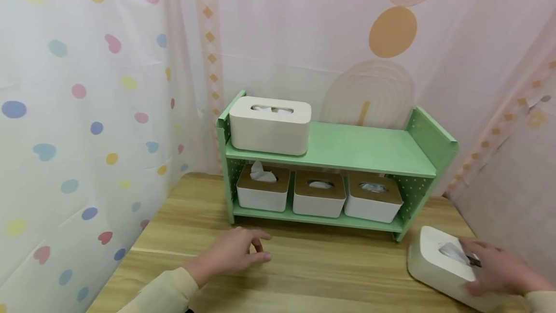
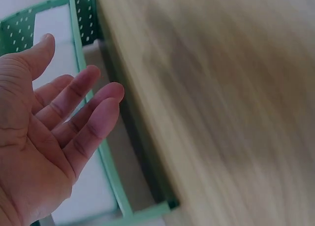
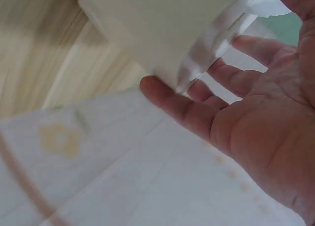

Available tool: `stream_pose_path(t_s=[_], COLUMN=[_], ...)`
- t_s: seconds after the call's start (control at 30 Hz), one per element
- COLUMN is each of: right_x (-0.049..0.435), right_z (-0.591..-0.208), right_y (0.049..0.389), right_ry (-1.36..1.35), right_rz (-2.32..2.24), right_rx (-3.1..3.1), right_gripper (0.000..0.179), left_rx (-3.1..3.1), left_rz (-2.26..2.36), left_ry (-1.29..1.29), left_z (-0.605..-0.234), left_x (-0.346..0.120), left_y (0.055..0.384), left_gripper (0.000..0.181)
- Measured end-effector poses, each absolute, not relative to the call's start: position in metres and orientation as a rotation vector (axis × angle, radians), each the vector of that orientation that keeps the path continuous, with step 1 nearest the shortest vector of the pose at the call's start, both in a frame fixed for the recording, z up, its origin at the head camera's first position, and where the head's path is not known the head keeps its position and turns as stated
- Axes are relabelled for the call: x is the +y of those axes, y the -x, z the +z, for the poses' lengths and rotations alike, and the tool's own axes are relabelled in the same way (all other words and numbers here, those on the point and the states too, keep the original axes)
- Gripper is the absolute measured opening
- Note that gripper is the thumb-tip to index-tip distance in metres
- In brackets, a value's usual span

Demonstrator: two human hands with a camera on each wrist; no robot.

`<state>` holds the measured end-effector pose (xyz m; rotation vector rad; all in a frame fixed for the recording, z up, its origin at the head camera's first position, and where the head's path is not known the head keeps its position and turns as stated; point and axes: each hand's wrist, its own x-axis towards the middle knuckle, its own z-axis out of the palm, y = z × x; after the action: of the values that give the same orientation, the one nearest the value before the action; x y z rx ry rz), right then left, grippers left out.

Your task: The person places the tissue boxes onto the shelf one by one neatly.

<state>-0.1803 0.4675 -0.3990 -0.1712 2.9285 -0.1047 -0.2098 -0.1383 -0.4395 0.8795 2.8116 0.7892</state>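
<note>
At the right front of the table, a white tissue box (image 1: 443,264) with a white lid lies at an angle, a tissue showing in its slot. Over its right end reaches my right hand (image 1: 499,264), thumb and fingers spread and blurred. In the right wrist view, the fingertips (image 3: 156,87) are right at the box's edge (image 3: 142,29), the palm bare. My left hand (image 1: 234,250), in the head view, hovers over the table before the shelf with fingers loosely bent. The left wrist view shows that palm (image 2: 34,172) holding nothing.
A green two-tier shelf (image 1: 360,146) stands at the back of the wooden table (image 1: 312,264). Another white tissue box (image 1: 269,134) sits at its top left. Below stand three brown-lidded tissue boxes (image 1: 319,202) in a row. Patterned curtains (image 1: 108,110) enclose the table.
</note>
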Motion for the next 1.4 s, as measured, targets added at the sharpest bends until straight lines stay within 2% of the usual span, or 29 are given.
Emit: stream_pose_path(t_s=[0.23,0.4,0.6,0.73,0.87,1.13,1.4], right_x=[0.411,0.366,0.298,0.267,0.258,0.272,0.275], right_z=[-0.398,-0.395,-0.404,-0.414,-0.428,-0.455,-0.458], right_y=[0.179,0.177,0.185,0.191,0.195,0.204,0.207], right_ry=[0.415,0.587,0.851,0.891,0.773,0.727,0.615], right_rz=[-0.245,-0.359,-0.51,-0.631,-0.917,-1.34,-1.489], right_rx=[2.909,2.866,2.806,2.775,2.663,2.319,2.111], right_gripper=[0.113,0.113,0.111,0.122,0.13,0.111,0.111], left_rx=[2.708,2.638,2.598,2.587,2.531,2.394,2.256], left_rz=[0.789,0.842,0.958,1.092,1.265,1.488,1.678], left_ry=[-0.987,-0.969,-0.888,-0.802,-0.726,-0.646,-0.611], left_z=[-0.455,-0.458,-0.464,-0.469,-0.474,-0.479,-0.486], left_x=[-0.106,-0.088,-0.082,-0.086,-0.099,-0.11,-0.107], left_y=[0.202,0.195,0.19,0.189,0.192,0.194,0.194], left_gripper=[0.051,0.054,0.078,0.097,0.104,0.106,0.112])
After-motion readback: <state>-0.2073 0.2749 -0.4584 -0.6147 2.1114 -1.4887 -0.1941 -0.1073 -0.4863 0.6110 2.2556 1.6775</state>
